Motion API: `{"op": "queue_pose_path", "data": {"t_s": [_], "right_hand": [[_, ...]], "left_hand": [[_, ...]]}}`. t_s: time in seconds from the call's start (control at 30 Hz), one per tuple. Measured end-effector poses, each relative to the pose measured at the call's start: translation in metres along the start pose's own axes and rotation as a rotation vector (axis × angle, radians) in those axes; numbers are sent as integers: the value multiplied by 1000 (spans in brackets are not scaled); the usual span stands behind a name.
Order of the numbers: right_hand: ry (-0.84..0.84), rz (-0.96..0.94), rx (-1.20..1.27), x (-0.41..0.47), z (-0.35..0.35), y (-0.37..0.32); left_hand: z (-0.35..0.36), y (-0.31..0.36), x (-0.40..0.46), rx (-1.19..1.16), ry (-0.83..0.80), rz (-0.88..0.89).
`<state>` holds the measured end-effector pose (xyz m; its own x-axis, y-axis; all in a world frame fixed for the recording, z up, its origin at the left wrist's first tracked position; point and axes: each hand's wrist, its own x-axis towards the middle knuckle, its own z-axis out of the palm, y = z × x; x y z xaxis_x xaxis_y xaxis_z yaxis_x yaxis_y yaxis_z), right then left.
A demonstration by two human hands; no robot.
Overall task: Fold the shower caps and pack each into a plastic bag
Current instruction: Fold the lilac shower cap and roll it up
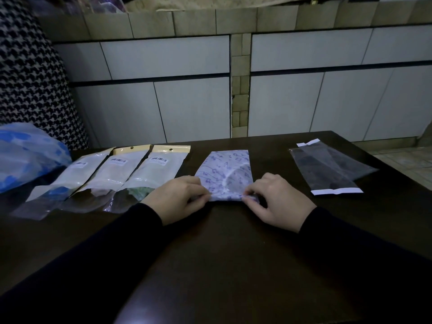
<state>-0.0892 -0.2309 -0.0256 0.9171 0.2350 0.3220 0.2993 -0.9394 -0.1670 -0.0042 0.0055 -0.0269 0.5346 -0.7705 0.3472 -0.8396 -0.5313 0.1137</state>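
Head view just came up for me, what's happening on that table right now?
A person is folding a white shower cap with a purple music-note print on the dark table. The left hand and the right hand each pinch a near corner of it. It is not bagged yet: the empty clear plastic bags lie to the right. Three packed bags sit in a row to the left, beside a blue-and-white plastic bundle.
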Motion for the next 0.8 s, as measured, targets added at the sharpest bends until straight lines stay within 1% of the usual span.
{"op": "queue_pose_path", "data": {"t_s": [0.17, 0.27, 0.33, 0.43, 0.53, 0.57, 0.63, 0.67, 0.7, 0.73, 0.8], "right_hand": [[-13, 91, -35, 4, 2, 1], [-42, 203, 45, 7, 4, 3], [-60, 274, 82, 11, 6, 5], [-56, 340, 92, 13, 10, 6], [34, 317, 37, 12, 14, 6], [81, 287, 25, 11, 14, 5], [178, 175, 42, 9, 12, 2], [198, 93, 55, 9, 11, 1], [183, 7, 62, 9, 10, 1], [148, -61, 63, 8, 10, 1], [90, -111, 56, 6, 10, 0]], "left_hand": [[2, 4, 2, -75, 0, -179], [1, 8, 6, -91, -98, -270], [2, 11, 9, -88, -136, -314], [2, 16, 14, -71, -116, -365], [5, 21, 15, -37, -50, -419], [7, 23, 14, 16, 3, -395], [15, 23, 12, 129, 156, -261], [18, 23, 11, 140, 209, -194], [19, 23, 10, 133, 244, -127], [19, 23, 10, 112, 243, -59], [18, 24, 7, 59, 180, 56]]}}
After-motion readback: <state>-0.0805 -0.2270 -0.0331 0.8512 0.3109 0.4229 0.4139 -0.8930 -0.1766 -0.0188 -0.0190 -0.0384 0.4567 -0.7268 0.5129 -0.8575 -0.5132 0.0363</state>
